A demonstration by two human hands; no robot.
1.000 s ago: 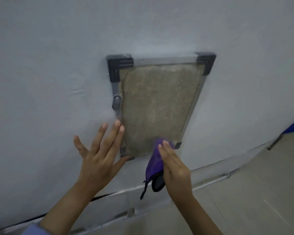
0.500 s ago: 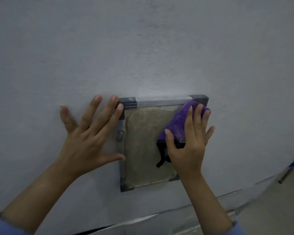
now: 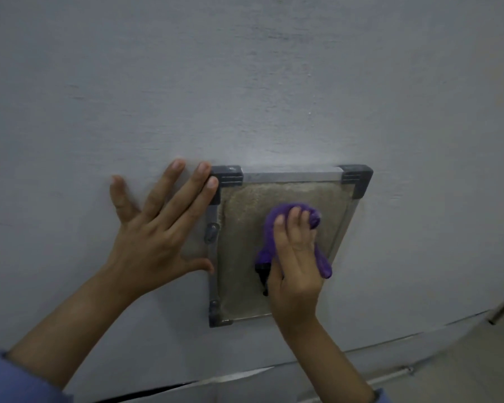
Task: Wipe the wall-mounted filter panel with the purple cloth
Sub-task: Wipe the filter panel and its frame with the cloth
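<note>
At the lower left a blue sleeve (image 3: 15, 379) leads up a bare forearm to the left hand (image 3: 154, 237), which lies flat on the pale grey wall (image 3: 245, 82) with its fingers spread wide. The tips of two fingers touch the upper left corner cap of the filter panel (image 3: 239, 228), and the thumb reaches the panel's left frame rail.

The panel is fixed flat on the wall: a metal frame with dark plastic corner pieces, a small dark latch on the left rail, and a fuzzy tan-grey filter mat filling the middle.

On the right half of that mat the right hand (image 3: 296, 257) presses the purple cloth (image 3: 277, 213) against the filter, fingers lying close together over the bunched fabric, which bulges out above the fingertips and hangs down on both sides of the hand. A black edge or tag of the cloth shows just left of the thumb.

At the far right a strip of floor (image 3: 477, 359) meets the wall's base.
</note>
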